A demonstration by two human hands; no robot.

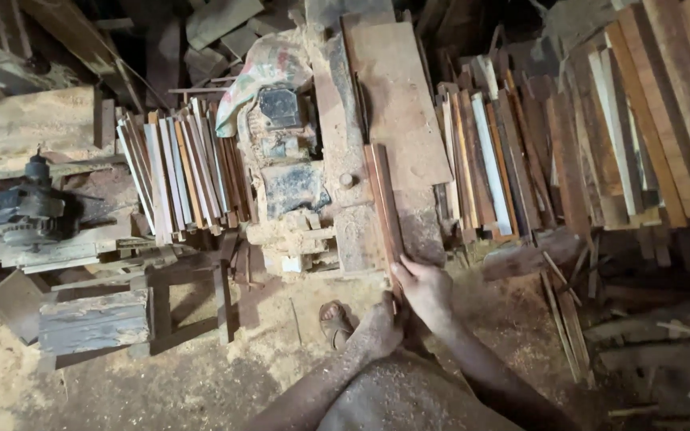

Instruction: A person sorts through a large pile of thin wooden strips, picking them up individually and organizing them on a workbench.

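Fingers (406, 270) of my right hand (425, 291) clasp the near end of the narrow wood strip (383, 199) at frame centre, steadying it flat along the dusty saw worktop (353, 160); my left hand (377, 331) presses beside it, grip unclear.

A reddish-brown wooden strip (383, 199) is lying on a sawdust-coated tan machine table (397, 104). Pale, orange and brown slats (177, 172) are showing in stripes beside a faded red-and-green patterned sack (269, 68).
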